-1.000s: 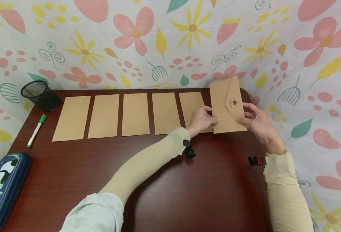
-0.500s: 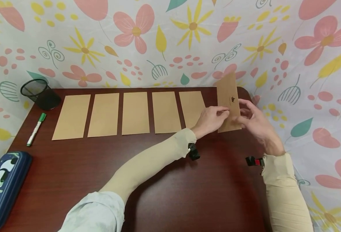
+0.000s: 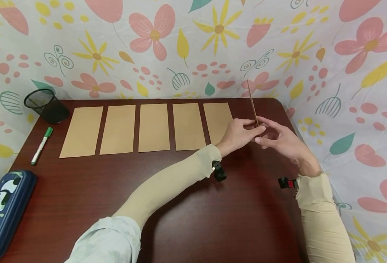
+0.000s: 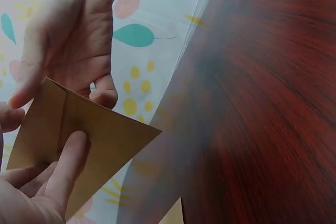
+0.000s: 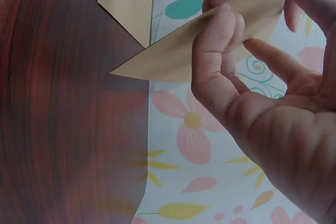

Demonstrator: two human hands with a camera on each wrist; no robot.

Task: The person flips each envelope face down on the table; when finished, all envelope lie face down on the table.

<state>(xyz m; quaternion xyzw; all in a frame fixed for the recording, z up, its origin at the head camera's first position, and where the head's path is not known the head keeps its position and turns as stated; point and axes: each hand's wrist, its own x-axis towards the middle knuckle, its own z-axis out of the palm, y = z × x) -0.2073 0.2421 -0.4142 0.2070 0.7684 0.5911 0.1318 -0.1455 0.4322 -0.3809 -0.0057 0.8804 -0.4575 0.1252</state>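
Observation:
A brown kraft envelope (image 3: 251, 100) stands upright, seen nearly edge-on in the head view. My left hand (image 3: 241, 133) pinches its lower part; in the left wrist view the thumb lies on the face of the envelope (image 4: 107, 140) beside a flap seam. My right hand (image 3: 283, 142) grips it from the other side. In the right wrist view, the thumb of the right hand (image 5: 273, 108) crosses the plain face of the envelope (image 5: 168, 61), with other fingers around its far end. Left of the hands, several matching envelopes (image 3: 154, 128) lie flat in a row, plain sides up.
A black mesh pen cup (image 3: 50, 107) stands at the table's back left corner. Near it lies a green-capped marker (image 3: 42, 146), and a blue panda pencil case (image 3: 7, 208) sits at the left edge. Floral cloth (image 3: 193, 47) rises behind and beside the table (image 3: 193, 219).
The held envelope has turned from showing its flap and crown print to edge-on. My left hand has moved slightly right, and my right hand has shifted left with the envelope.

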